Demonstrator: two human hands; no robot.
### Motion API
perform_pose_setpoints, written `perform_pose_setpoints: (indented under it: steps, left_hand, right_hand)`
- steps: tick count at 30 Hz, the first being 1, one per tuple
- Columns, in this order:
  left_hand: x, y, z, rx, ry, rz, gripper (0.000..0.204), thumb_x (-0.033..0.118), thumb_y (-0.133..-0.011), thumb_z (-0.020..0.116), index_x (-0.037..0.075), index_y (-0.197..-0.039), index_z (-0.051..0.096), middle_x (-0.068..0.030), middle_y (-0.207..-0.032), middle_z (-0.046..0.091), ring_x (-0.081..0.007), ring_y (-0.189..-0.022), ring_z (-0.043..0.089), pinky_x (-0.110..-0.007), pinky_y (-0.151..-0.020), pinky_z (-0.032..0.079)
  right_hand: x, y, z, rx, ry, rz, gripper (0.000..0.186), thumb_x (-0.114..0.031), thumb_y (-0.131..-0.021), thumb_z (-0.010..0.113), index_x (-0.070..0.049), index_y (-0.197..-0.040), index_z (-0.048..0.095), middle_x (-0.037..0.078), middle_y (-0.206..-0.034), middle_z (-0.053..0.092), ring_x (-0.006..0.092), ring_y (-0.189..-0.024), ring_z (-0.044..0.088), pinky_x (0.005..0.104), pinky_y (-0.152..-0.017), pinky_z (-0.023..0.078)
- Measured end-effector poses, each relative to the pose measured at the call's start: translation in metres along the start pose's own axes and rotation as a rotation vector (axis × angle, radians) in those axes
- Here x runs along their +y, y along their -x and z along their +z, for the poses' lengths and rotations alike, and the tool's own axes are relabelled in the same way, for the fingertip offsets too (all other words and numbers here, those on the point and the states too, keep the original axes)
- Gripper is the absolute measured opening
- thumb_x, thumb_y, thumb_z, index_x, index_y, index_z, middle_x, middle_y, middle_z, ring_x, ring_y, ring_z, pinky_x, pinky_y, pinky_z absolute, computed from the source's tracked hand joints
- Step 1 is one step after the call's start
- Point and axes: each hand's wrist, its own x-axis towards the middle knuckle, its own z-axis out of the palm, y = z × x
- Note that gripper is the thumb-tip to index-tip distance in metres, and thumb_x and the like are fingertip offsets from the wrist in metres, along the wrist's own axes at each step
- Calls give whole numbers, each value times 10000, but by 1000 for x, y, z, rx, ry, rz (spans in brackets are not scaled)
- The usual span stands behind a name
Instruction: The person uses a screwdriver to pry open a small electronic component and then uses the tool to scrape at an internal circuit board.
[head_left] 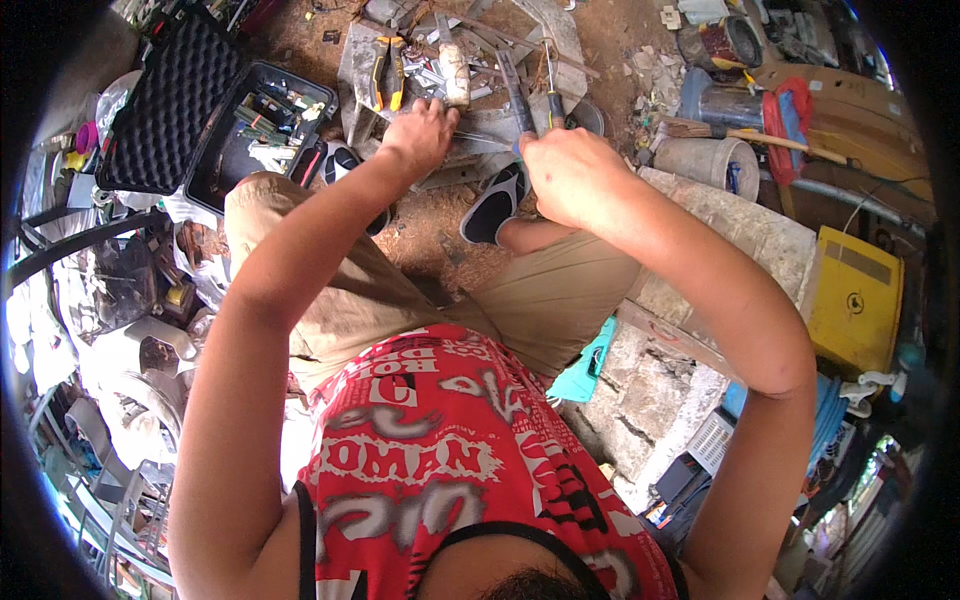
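My right hand is closed around a tool whose thin metal shaft points left; a bit of blue shows by my fingers, and its handle is mostly hidden. Close to the shaft's far end, my left hand has its fingers curled down at the near edge of a worn grey board; what they grip is hidden. On the board lie yellow-and-black pliers, a pale worn cylindrical piece and loose metal bits. A dark-handled tool and a screwdriver lie just beyond my right hand.
Left of the board, an open black case with a foam-lined lid holds small parts. Right are a dirty white bucket, a stick and a yellow metal box. My shoes stand just below the board.
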Motion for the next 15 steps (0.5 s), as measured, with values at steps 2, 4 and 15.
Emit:
perform_pose_setpoints:
  steps: [2,4,15]
  left_hand:
    - [-6,-9,8,-2,-41,46,375,259,-932,495,52,-1245,488,-142,-1192,514,-293,-1105,537,-386,-808,530]
    - [-3,-6,-10,-118,-24,64,368,224,-945,455,65,-1276,465,-144,-1212,512,-296,-1106,538,-389,-819,535]
    - [-1,3,-4,-85,-128,167,442,170,-925,448,168,-1365,416,-161,-1344,459,-317,-1175,512,-401,-860,534]
  right_hand:
    - [2,1,7,20,26,-19,189,-145,-751,607,-7,-823,713,197,-854,695,326,-827,694,419,-714,569]
    - [4,0,11,24,37,-25,192,-149,-770,588,-9,-822,709,195,-856,695,326,-824,693,418,-720,569]
    - [5,-28,-18,-6,152,-181,166,-72,-751,563,15,-833,677,226,-836,673,366,-807,676,441,-697,561]
